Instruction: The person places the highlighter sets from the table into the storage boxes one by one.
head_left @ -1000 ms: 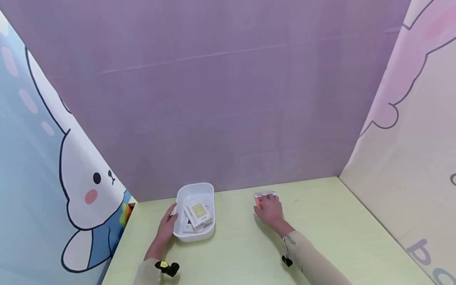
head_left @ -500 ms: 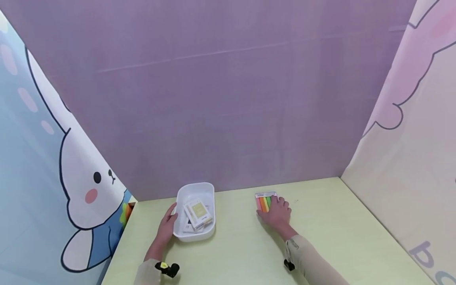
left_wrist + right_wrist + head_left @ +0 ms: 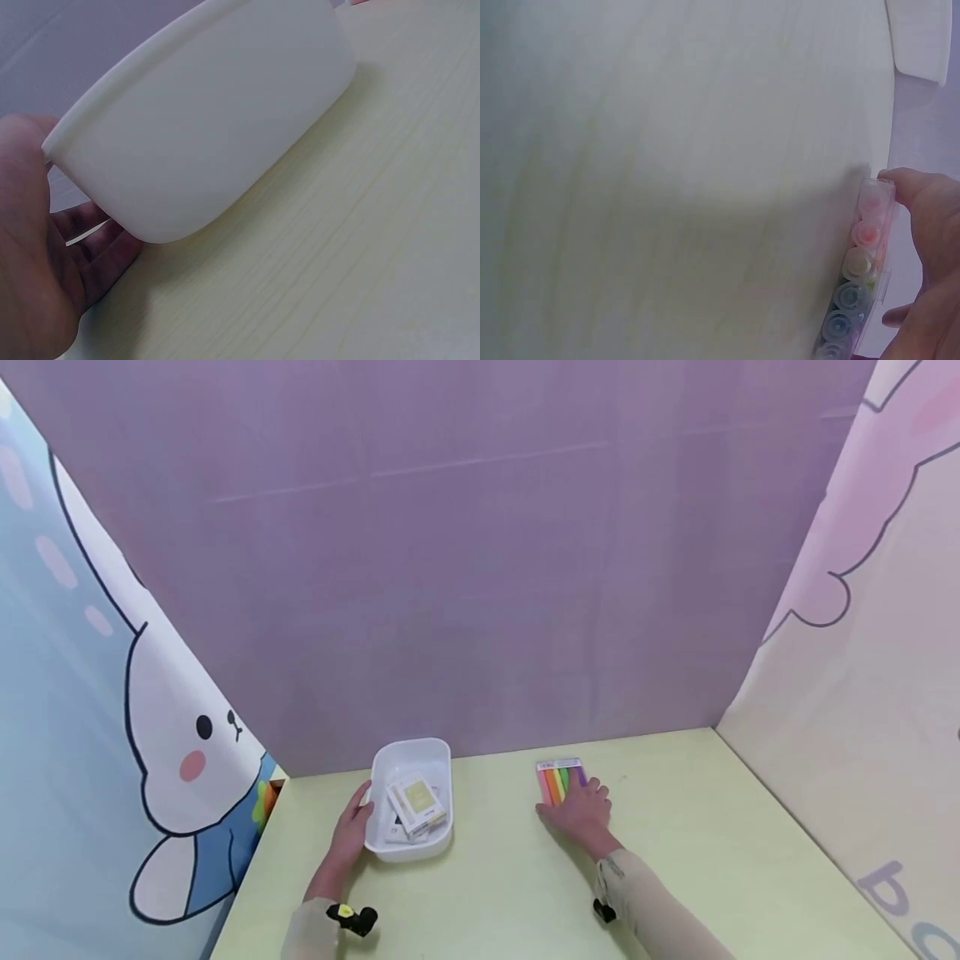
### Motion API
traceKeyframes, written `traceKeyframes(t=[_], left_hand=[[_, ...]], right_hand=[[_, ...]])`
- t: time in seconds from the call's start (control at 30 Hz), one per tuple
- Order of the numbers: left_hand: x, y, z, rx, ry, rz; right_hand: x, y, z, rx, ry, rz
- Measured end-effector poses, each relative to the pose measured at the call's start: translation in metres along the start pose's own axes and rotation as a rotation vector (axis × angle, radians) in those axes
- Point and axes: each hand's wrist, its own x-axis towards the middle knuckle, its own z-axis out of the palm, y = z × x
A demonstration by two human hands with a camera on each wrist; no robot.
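At the left of the table in the head view sits a white plastic tray [image 3: 411,750] with small flat boxes [image 3: 417,805] inside, one overlapping another. My left hand [image 3: 348,837] grips its left side, thumb at the rim and fingers against the outer wall, as the left wrist view shows. Further right lies a clear pack of coloured markers [image 3: 556,783], running from pink to purple. My right hand [image 3: 583,812] holds this pack, the thumb at its left edge and a finger over its face. Round marker ends [image 3: 859,262] show in the right wrist view; the far fingers are partly hidden there.
The pale yellow table [image 3: 495,893] meets a purple backdrop [image 3: 480,610] behind the tray and pack. Printed side panels stand at both sides, a rabbit panel [image 3: 191,810] on the left. Each wrist wears a small black camera [image 3: 352,920].
My right hand has shifted slightly right over the marker pack, uncovering more of its colours. My left hand stays at the tray, and the boxes lie as before.
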Motion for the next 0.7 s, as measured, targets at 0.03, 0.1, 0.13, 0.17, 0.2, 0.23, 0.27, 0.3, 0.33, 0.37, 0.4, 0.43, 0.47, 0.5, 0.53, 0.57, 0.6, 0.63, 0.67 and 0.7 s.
traceKeyframes(t=[0.03, 0.1, 0.13, 0.17, 0.2, 0.23, 0.27, 0.3, 0.33, 0.37, 0.4, 0.43, 0.47, 0.5, 0.53, 0.57, 0.6, 0.63, 0.67, 0.7], left_hand=[[0.002, 0.001, -0.001, 0.001, -0.002, 0.007], [0.004, 0.001, -0.002, 0.003, -0.010, 0.011], [0.004, 0.000, -0.003, 0.004, -0.012, 0.011], [0.004, 0.000, -0.004, 0.005, -0.009, 0.009], [0.003, -0.001, -0.005, 0.008, -0.006, 0.010], [0.003, -0.001, -0.004, 0.006, -0.005, 0.010], [0.003, -0.002, -0.003, 0.004, -0.004, 0.009], [0.003, -0.002, -0.001, 0.003, -0.005, 0.010], [0.003, -0.002, 0.000, -0.001, 0.000, 0.013], [0.003, -0.001, 0.001, 0.002, -0.001, 0.023], [0.004, 0.001, 0.003, -0.002, -0.004, 0.029], [0.005, 0.002, 0.004, -0.005, -0.006, 0.037], [0.006, 0.004, 0.006, -0.009, -0.005, 0.041], [0.006, 0.005, 0.006, -0.008, -0.006, 0.045], [0.007, 0.006, 0.007, -0.003, -0.004, 0.045], [0.006, 0.006, 0.007, 0.005, 0.000, 0.045], [0.006, 0.005, 0.006, 0.002, 0.006, 0.040], [0.005, 0.003, 0.005, 0.001, 0.007, 0.037], [0.003, 0.000, 0.004, 0.004, 0.007, 0.031], [0.002, -0.002, 0.003, 0.008, 0.007, 0.030]], right_hand=[[0.001, -0.001, 0.000, 0.003, -0.004, 0.004], [0.001, -0.001, 0.002, 0.009, -0.008, 0.013], [0.001, -0.001, 0.003, 0.011, -0.011, 0.015], [0.001, -0.001, 0.004, 0.015, -0.016, 0.014], [0.001, -0.001, 0.005, 0.021, -0.018, 0.010], [0.002, 0.001, 0.006, 0.019, -0.018, 0.006], [0.002, 0.003, 0.006, 0.018, -0.017, 0.006], [0.003, 0.004, 0.007, 0.017, -0.015, 0.008], [0.004, 0.005, 0.006, 0.019, -0.009, 0.007], [0.005, 0.006, 0.005, 0.018, 0.001, 0.009], [0.006, 0.006, 0.004, 0.021, 0.016, 0.013], [0.008, 0.006, 0.003, 0.022, 0.032, 0.015], [0.009, 0.006, 0.001, 0.025, 0.044, 0.018], [0.010, 0.006, 0.001, 0.026, 0.050, 0.021], [0.011, 0.006, 0.001, 0.026, 0.052, 0.022], [0.011, 0.006, 0.002, 0.025, 0.049, 0.024], [0.010, 0.005, 0.003, 0.026, 0.046, 0.025], [0.009, 0.005, 0.005, 0.025, 0.039, 0.030], [0.008, 0.005, 0.007, 0.024, 0.033, 0.032], [0.006, 0.006, 0.009, 0.023, 0.030, 0.034]])
